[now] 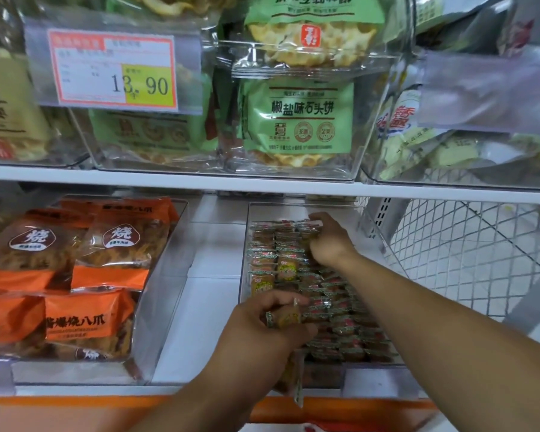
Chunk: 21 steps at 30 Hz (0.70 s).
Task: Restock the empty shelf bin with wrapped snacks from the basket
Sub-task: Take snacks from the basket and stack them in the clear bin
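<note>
While the left hand (pixel 267 322) pinches one small wrapped snack (pixel 286 318) at the near end, the right hand (pixel 328 241) reaches to the far end of the clear shelf bin (pixel 247 244), fingers curled onto the rows of wrapped snacks (pixel 334 310) that nearly fill it. The bin to the left (pixel 166 275) holds orange packets (pixel 88 316). On the shelf above, a clear bin (pixel 371 151) holds green cracker packs (pixel 300 120).

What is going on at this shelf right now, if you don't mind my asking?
A person is filling a clear shelf bin with small wrapped snacks, which already lie in rows across most of it. The left hand holds a few snacks at the bin's front, while the right hand reaches to the back rows, fingers on the snacks there. Orange snack bags sit in the bin to the left.
</note>
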Tool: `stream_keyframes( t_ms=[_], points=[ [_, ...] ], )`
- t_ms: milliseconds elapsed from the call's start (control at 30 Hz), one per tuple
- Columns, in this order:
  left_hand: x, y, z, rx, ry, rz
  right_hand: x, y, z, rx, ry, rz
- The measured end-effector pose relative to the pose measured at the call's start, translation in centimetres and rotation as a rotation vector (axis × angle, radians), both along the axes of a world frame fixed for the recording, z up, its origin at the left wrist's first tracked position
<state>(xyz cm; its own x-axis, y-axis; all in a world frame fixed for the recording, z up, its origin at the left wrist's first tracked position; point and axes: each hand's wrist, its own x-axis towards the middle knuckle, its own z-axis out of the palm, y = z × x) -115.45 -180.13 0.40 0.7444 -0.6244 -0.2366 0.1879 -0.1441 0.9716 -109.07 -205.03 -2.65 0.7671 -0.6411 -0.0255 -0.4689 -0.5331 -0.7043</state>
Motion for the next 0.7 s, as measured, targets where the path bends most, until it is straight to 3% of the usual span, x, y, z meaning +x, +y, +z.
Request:
stream_keyframes(
  t_ms=[167,367,467,567,633,700],
  points=[
    [0.4,0.2,-0.1,-0.008,0.038,-0.011,0.2,-0.1,-0.3,-0.176,0.111,0.101],
    [0.2,0.5,1.3,-0.055,0.326,-0.046,0.1,0.4,-1.9,-0.240,-0.062,0.009],
    [-0.3,1.3,2.0,-0.146,0.317,-0.172,-0.2,0.6,-2.4,-0.299,-0.064,0.032],
    [1.3,1.0,2.0,-0.378,0.514,-0.008,-0.9,0.6,-1.7,-0.306,-0.041,0.076],
    [1.1,0.6,3.5,-0.330,0.597,-0.040,-1.7,0.9,-0.4,-0.332,0.035,0.112],
    [0.8,0.9,3.5,-0.337,0.681,0.006,-3.0,2.2,1.5,-0.351,-0.010,0.097]
  ],
)
